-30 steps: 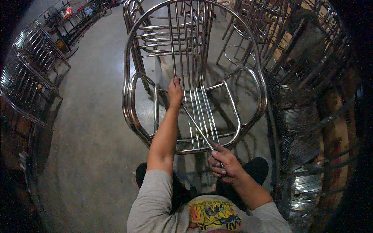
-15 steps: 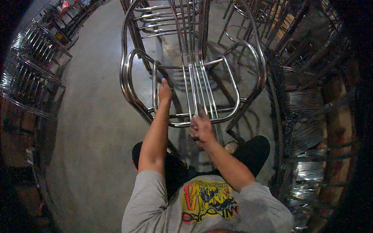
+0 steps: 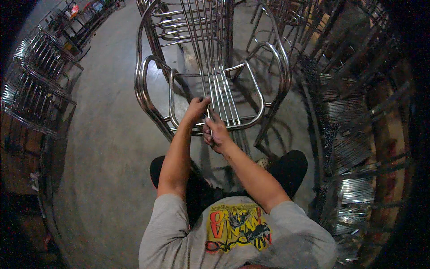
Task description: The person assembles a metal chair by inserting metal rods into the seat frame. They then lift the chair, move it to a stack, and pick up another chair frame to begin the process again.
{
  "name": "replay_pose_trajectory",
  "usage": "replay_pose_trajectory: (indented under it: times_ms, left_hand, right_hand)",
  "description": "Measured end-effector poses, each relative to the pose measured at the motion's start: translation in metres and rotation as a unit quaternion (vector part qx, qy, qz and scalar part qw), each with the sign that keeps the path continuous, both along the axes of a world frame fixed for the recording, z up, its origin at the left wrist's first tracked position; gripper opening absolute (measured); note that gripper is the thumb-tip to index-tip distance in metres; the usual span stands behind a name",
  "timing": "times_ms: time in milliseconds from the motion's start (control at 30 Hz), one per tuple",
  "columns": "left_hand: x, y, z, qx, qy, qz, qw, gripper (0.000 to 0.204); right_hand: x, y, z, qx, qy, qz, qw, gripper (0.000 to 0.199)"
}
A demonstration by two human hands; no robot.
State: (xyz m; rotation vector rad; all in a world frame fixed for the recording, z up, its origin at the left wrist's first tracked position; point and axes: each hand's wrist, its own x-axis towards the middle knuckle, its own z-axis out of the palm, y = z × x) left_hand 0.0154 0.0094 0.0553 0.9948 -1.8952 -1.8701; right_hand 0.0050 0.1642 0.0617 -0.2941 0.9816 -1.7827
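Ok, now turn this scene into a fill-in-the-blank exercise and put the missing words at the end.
1. The shiny metal frame in front of the person, with armrests and a slatted seat, is that of a ____.
2. Of the left hand and the right hand, the ____ is farther from the shirt.
3. The shirt's sleeves are ____ in colour.
4. The pile of shiny rods lies to the person's ____.

Missing words: chair; left; grey; right.

Bare left hand (image 3: 196, 109): fingertips in a pinch. Bare right hand (image 3: 218, 134): fingers curled, just behind and right of the left grip. Bare left forearm (image 3: 177, 154) and bare right forearm (image 3: 254, 175) converge toward the grips.
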Motion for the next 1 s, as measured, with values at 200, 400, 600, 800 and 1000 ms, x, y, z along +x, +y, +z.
replay_pose_trajectory:
  times_ms: [200,400,600,800,1000]
  left_hand:
    - [-0.002,-0.005,-0.019,0.065,0.064,0.114,0.989,0.026]
    - [-0.011,-0.006,-0.031,0.083,0.075,0.158,0.981,0.020]
    - [-0.021,-0.016,-0.042,0.043,0.059,0.176,0.982,0.025]
    - [-0.040,-0.028,-0.053,-0.177,-0.109,0.194,0.959,0.038]
    - [-0.039,-0.012,-0.033,-0.258,-0.165,0.196,0.931,0.038]
  right_hand:
    - [0.000,0.044,-0.010,0.198,0.092,-0.039,0.975,0.043]
    - [-0.002,0.021,-0.038,-0.008,-0.154,-0.032,0.988,0.042]
    - [-0.007,0.010,-0.071,0.074,-0.167,-0.045,0.982,0.026]
    - [-0.014,0.018,-0.071,0.076,-0.185,-0.020,0.980,0.023]
    - [-0.010,0.015,-0.075,0.036,-0.192,-0.036,0.980,0.025]
